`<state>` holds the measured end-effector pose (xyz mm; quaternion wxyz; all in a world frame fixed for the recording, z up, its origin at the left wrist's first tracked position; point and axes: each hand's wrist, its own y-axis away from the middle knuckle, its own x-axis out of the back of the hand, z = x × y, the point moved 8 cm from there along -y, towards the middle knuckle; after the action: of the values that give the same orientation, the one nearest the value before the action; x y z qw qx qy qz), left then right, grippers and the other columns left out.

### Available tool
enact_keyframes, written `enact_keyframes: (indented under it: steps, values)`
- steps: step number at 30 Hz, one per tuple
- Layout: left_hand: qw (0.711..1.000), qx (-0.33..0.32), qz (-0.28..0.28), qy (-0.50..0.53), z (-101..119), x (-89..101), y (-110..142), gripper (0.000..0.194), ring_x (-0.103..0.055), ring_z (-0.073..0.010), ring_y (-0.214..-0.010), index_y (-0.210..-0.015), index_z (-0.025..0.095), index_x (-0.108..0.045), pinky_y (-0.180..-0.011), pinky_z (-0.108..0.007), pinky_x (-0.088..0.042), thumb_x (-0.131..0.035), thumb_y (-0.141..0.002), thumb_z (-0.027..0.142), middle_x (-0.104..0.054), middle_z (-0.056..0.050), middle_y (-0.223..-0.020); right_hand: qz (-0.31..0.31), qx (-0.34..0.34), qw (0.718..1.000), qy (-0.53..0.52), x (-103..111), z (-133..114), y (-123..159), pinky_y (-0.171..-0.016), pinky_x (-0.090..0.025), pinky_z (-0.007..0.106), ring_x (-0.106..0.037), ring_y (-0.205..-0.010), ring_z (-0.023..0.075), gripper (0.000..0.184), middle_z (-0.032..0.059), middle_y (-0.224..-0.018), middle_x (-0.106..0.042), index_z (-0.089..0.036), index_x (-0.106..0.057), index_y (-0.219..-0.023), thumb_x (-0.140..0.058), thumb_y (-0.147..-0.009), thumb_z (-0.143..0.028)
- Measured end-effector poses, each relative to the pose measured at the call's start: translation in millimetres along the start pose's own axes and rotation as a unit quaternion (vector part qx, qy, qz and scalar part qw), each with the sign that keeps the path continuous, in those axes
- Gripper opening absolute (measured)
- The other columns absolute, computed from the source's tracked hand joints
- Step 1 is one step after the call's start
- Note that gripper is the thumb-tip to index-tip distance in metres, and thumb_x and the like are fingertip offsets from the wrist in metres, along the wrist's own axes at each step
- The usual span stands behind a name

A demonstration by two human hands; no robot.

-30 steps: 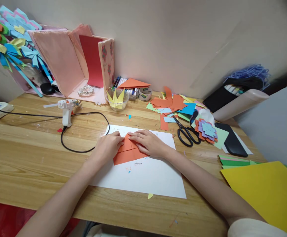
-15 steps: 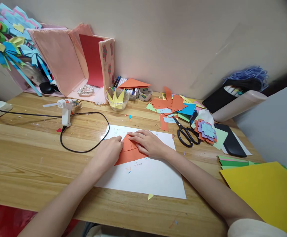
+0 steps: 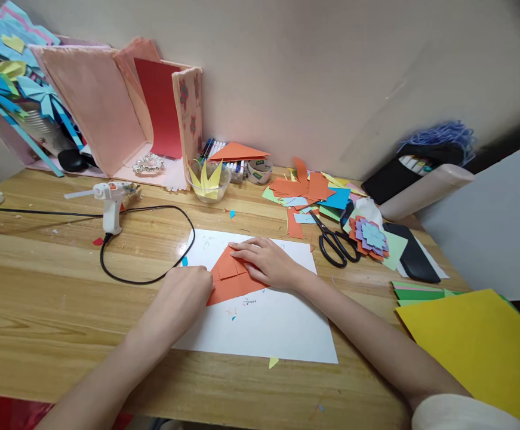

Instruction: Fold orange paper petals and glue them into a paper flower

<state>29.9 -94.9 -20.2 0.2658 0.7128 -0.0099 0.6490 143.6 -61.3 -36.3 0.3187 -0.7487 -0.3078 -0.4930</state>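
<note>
Near the far edge of the white sheet [image 3: 282,328] lies folded orange paper [image 3: 237,285], probably light and easily creased; hold by its edges. Right hand [image 3: 269,263] rests extended upon it; left hand [image 3: 190,289] curls at its left edge, grip hidden.

Folded orange paper [image 3: 235,287], roughly triangular
Creased, with layered flaps; lies flat on white paper sheet [image 3: 282,328], apex toward the wall [image 3: 277,89].

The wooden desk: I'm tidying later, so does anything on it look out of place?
Stray bits do: a yellow scrap lies at the near edge of the white sheet and a red scrap near the glue gun, both away from the paper heap. No spill shows.
</note>
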Motion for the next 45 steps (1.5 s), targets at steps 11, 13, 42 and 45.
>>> enact_keyframes:
  steps: [11, 13, 42, 45]
  values:
    - [0.966, 0.071, 0.148, 0.198, -23, 1.1, -22, 0.025, -0.059, -0.0205, -0.076, -0.089, 0.019, -0.058, -0.056, -0.027, -0.037, -0.055, -0.078, 0.041, -0.062, -0.006, -0.092, -0.002, 0.016, 1.000, 0.005, -2, -1, 3, -0.092, -0.039, 0.041, -0.044, -0.112, 0.0229, 0.040, 0.0022, -0.134, -0.046, -0.021, -0.051, -0.122, -0.044, -0.083, -0.014]
    - [0.946, 0.065, 0.147, 0.280, -26, -8.7, -29, 0.035, -0.058, -0.0177, -0.076, -0.102, 0.020, -0.054, -0.059, -0.025, -0.039, -0.063, -0.072, 0.036, -0.061, -0.004, -0.093, 0.007, 0.016, 1.000, 0.003, -2, -1, 4, -0.092, -0.039, 0.041, -0.044, -0.112, 0.0231, 0.039, 0.0039, -0.134, -0.046, -0.021, -0.051, -0.121, -0.043, -0.083, -0.014]
    - [0.978, -0.101, 0.180, -0.001, 12, -1.9, -29, 0.022, -0.057, -0.0154, -0.078, -0.092, 0.017, -0.062, -0.056, -0.024, -0.037, -0.042, -0.085, 0.011, -0.060, -0.005, -0.089, 0.123, 0.159, 0.977, 0.072, 9, -8, 20, -0.066, -0.053, 0.025, -0.065, -0.085, 0.0148, 0.021, 0.0050, -0.095, -0.070, -0.015, -0.063, -0.093, -0.043, -0.088, -0.015]
    - [0.977, -0.133, 0.165, -0.019, 16, 0.3, -25, 0.025, -0.056, -0.0152, -0.078, -0.103, 0.020, -0.058, -0.056, -0.023, -0.038, -0.041, -0.086, 0.012, -0.057, -0.005, -0.094, 0.107, 0.175, 0.976, 0.068, 10, -8, 22, -0.071, -0.053, 0.029, -0.064, -0.092, 0.0172, 0.023, 0.0060, -0.100, -0.069, -0.015, -0.061, -0.104, -0.047, -0.088, -0.020]
